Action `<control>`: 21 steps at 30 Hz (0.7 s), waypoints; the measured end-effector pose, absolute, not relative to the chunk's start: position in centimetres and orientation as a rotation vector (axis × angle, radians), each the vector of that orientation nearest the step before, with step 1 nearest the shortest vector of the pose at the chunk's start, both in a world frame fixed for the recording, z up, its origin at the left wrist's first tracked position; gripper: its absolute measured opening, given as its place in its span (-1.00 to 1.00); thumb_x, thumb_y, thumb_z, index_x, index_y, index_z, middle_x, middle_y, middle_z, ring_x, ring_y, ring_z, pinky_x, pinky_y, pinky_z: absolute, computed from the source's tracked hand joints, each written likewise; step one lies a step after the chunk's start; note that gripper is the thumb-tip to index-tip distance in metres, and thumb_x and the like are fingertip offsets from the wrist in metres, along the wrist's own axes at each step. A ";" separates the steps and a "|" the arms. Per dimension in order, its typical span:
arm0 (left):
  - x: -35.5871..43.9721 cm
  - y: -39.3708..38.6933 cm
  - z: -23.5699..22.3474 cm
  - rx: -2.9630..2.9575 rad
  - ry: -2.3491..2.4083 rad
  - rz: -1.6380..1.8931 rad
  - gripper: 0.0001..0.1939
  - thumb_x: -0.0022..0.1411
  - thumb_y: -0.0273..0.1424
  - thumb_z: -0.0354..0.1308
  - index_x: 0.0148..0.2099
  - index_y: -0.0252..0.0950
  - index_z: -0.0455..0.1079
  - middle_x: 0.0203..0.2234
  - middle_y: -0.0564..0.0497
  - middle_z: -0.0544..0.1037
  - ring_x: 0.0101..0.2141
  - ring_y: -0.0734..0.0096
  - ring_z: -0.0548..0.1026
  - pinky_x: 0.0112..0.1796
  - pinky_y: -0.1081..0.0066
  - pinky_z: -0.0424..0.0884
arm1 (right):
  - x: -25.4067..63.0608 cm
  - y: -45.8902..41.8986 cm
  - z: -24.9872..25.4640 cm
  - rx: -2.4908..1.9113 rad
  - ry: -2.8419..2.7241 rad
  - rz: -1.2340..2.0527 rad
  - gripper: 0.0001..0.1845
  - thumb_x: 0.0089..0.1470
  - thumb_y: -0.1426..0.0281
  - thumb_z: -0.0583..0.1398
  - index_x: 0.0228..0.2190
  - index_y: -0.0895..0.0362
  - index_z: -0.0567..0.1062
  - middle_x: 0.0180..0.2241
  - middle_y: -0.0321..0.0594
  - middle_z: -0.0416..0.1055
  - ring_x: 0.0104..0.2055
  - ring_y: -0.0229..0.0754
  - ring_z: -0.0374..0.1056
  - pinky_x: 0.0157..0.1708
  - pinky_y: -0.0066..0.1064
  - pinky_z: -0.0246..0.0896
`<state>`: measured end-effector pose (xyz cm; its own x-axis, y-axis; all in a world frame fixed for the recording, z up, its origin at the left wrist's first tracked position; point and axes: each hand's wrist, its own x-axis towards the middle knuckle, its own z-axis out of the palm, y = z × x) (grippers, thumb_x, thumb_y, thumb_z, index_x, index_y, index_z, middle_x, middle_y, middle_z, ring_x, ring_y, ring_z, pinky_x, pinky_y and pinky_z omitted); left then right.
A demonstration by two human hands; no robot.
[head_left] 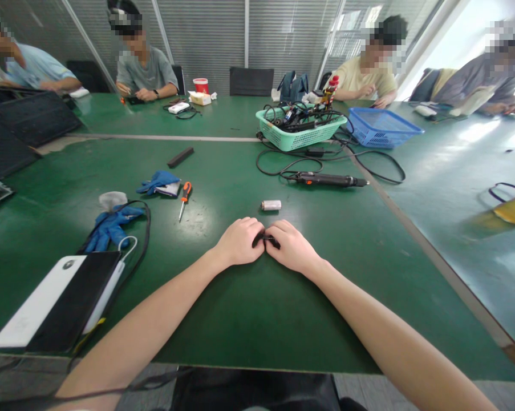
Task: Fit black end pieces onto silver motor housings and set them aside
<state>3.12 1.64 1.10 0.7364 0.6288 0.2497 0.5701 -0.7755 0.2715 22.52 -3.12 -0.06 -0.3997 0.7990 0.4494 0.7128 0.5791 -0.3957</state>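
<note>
Both hands meet over the green table, with fingers curled around a small black object that they mostly cover. My left hand grips its left side, and my right hand grips its right. What kind of object it is, I cannot make out. Just beyond the fingers, a short pale cylinder, looking like a battery, lies on its side. An orange-handled screwdriver rests to the left. Farther right lies a black electric screwdriver with its cord.
Blue gloves and a white-and-black tablet-like device with cables lie at left. A dark bar lies farther back. A green basket full of tools stands beside a blue basket. Several people sit around the table.
</note>
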 end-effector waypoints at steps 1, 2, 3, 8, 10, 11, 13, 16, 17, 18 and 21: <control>3.1 1.6 1.1 2.760 0.960 0.492 -0.93 0.23 -0.39 0.10 -0.23 -0.25 0.35 -0.29 -0.05 0.46 -0.22 0.21 0.43 -0.18 0.23 0.39 | 22.5 -3.1 -0.1 -1.201 -2.204 0.184 -0.88 0.16 0.54 0.18 -0.32 0.07 0.45 -0.28 -0.15 0.45 -0.17 -0.05 0.33 -0.09 -0.18 0.32; 3.1 1.6 1.0 2.759 0.959 0.493 -0.93 0.23 -0.39 0.10 -0.23 -0.25 0.35 -0.29 -0.05 0.46 -0.22 0.21 0.42 -0.18 0.23 0.39 | 22.5 -3.1 -0.1 -1.202 -2.204 0.183 -0.88 0.16 0.54 0.18 -0.32 0.07 0.45 -0.28 -0.15 0.45 -0.17 -0.04 0.33 -0.09 -0.19 0.32; 3.1 1.6 1.0 2.759 0.957 0.495 -0.93 0.22 -0.39 0.10 -0.23 -0.25 0.35 -0.29 -0.05 0.46 -0.22 0.21 0.42 -0.18 0.23 0.39 | 22.5 -3.1 -0.2 -1.204 -2.203 0.182 -0.88 0.16 0.54 0.18 -0.32 0.07 0.44 -0.28 -0.15 0.45 -0.17 -0.04 0.33 -0.09 -0.19 0.32; 3.1 1.6 0.9 2.758 0.950 0.510 -0.94 0.22 -0.39 0.11 -0.23 -0.25 0.34 -0.30 -0.04 0.46 -0.23 0.23 0.42 -0.19 0.24 0.38 | 22.5 -3.1 -0.3 -1.206 -2.199 0.194 -0.88 0.16 0.54 0.18 -0.31 0.07 0.44 -0.28 -0.15 0.45 -0.17 -0.04 0.33 -0.09 -0.18 0.32; 3.1 1.7 0.9 2.757 0.955 0.509 -0.93 0.23 -0.39 0.11 -0.23 -0.25 0.35 -0.30 -0.04 0.46 -0.23 0.23 0.42 -0.19 0.24 0.39 | 22.6 -3.1 -0.2 -1.204 -2.199 0.197 -0.88 0.16 0.54 0.18 -0.32 0.07 0.44 -0.29 -0.15 0.44 -0.17 -0.04 0.33 -0.09 -0.18 0.31; 3.1 1.7 1.0 2.757 0.957 0.509 -0.93 0.23 -0.39 0.11 -0.22 -0.25 0.35 -0.30 -0.04 0.46 -0.23 0.22 0.42 -0.19 0.24 0.39 | 22.6 -3.1 -0.2 -1.205 -2.200 0.196 -0.88 0.16 0.54 0.18 -0.32 0.07 0.44 -0.29 -0.15 0.44 -0.17 -0.04 0.33 -0.09 -0.19 0.31; 3.1 1.7 1.0 2.760 0.958 0.505 -0.93 0.22 -0.39 0.11 -0.22 -0.25 0.35 -0.29 -0.04 0.46 -0.22 0.22 0.42 -0.18 0.23 0.39 | 22.6 -3.1 -0.2 -1.205 -2.202 0.191 -0.89 0.16 0.54 0.18 -0.32 0.07 0.43 -0.28 -0.15 0.44 -0.17 -0.04 0.33 -0.08 -0.19 0.31; 3.1 1.7 1.0 2.766 0.953 0.496 -0.93 0.22 -0.39 0.11 -0.23 -0.25 0.36 -0.29 -0.05 0.47 -0.22 0.22 0.43 -0.19 0.23 0.39 | 22.6 -3.1 -0.2 -1.205 -2.207 0.189 -0.89 0.17 0.54 0.18 -0.32 0.08 0.43 -0.27 -0.15 0.44 -0.16 -0.04 0.33 -0.07 -0.19 0.31; 3.1 1.7 1.0 2.768 0.952 0.494 -0.93 0.22 -0.39 0.11 -0.23 -0.25 0.36 -0.29 -0.05 0.47 -0.22 0.21 0.43 -0.19 0.23 0.39 | 22.6 -3.1 -0.2 -1.205 -2.209 0.189 -0.89 0.17 0.54 0.18 -0.32 0.08 0.43 -0.27 -0.15 0.45 -0.17 -0.05 0.33 -0.07 -0.19 0.31; 3.1 1.7 0.9 2.769 0.954 0.494 -0.93 0.23 -0.38 0.11 -0.23 -0.25 0.36 -0.29 -0.05 0.47 -0.22 0.21 0.43 -0.19 0.23 0.39 | 22.6 -3.1 -0.2 -1.204 -2.211 0.188 -0.89 0.17 0.54 0.18 -0.32 0.08 0.43 -0.27 -0.14 0.45 -0.17 -0.05 0.33 -0.07 -0.19 0.31; 3.1 1.7 0.8 2.775 0.966 0.498 -0.93 0.23 -0.38 0.11 -0.23 -0.25 0.36 -0.29 -0.05 0.46 -0.22 0.21 0.43 -0.18 0.23 0.39 | 22.6 -3.1 -0.2 -1.203 -2.213 0.182 -0.89 0.17 0.53 0.19 -0.32 0.08 0.43 -0.27 -0.14 0.45 -0.17 -0.04 0.33 -0.08 -0.19 0.31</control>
